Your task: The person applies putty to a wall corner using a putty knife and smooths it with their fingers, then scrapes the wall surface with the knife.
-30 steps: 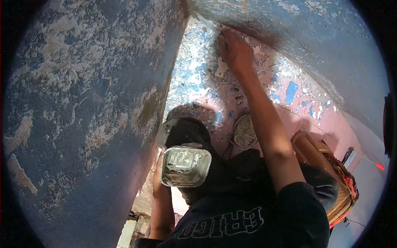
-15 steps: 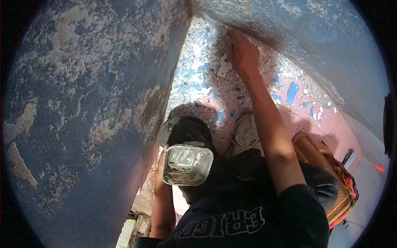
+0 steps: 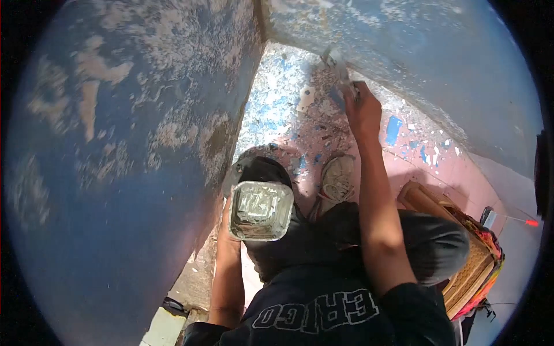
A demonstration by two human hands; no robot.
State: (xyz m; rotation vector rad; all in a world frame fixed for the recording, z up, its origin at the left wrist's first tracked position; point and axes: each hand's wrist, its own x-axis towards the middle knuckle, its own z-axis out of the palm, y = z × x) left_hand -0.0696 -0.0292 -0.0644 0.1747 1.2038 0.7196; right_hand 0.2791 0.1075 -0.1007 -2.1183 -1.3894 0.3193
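Note:
My left hand (image 3: 226, 222) is closed around the side of a square, pale plastic tub (image 3: 261, 210). Whitish, wet-looking paste coats the tub's inside, and its open top faces me above my knee. Stretched out toward the corner, my right hand (image 3: 363, 112) grips what looks like a scraper (image 3: 337, 62). Its grey blade is blurred and lies against the foot of the right-hand wall (image 3: 415, 63). Under that hand, paint flakes cover the pink floor (image 3: 294, 141). Most fingers of my left hand are hidden behind the tub.
A blue wall with peeling patches (image 3: 133, 144) rises close on the left. On the right stands a wooden piece with a woven panel (image 3: 467, 282) and colourful cloth (image 3: 495, 248). Beyond it lies a red-tipped tool (image 3: 522, 221). My shoe (image 3: 336, 179) stands among the flakes.
My right hand has drawn back from the corner toward me and slightly right, so the scraper now shows. The tub sits a little higher in view.

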